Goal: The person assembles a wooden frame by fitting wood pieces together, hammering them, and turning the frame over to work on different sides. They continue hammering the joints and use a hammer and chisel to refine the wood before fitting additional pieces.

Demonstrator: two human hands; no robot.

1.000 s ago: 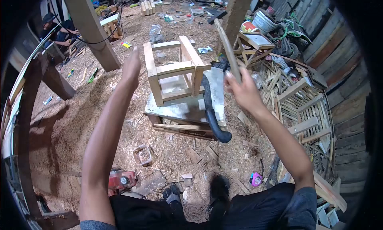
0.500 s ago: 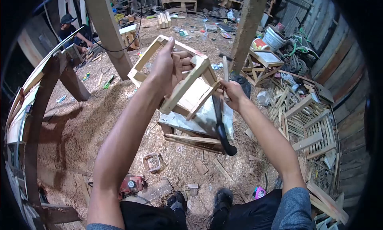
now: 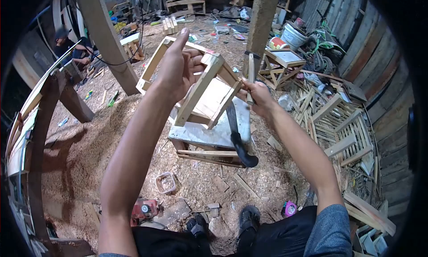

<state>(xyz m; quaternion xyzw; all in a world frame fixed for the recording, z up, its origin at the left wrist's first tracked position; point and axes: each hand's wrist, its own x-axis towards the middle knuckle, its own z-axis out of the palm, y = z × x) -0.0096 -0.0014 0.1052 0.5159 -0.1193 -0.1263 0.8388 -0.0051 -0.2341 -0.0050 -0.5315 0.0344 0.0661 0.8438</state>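
Observation:
My left hand [image 3: 179,72] grips a small open wooden frame [image 3: 195,96] made of pale strips, holding it tilted in the air with the thumb pointing up. Close by its right corner, my right hand [image 3: 259,96] is closed around the wooden handle of a hammer [image 3: 251,72], whose dark head points up. The right fingertips are right at the frame's edge. Below them stands a low worn stool [image 3: 200,134] with a whitish top. A large blade with a black handle [image 3: 243,152] lies across it, the handle jutting over the near edge.
Wood shavings cover the ground, with a clear plastic tub [image 3: 166,183], a red power tool [image 3: 146,209] and a pink tape measure [image 3: 290,209] near my feet. Slatted wood pieces [image 3: 343,132] pile up at right. Wooden posts [image 3: 258,29] rise ahead; another person [image 3: 71,47] sits far left.
The whole view has shifted slightly, so most things sit further left and the stool a bit higher. The frame has tilted a little; both hands keep their holds.

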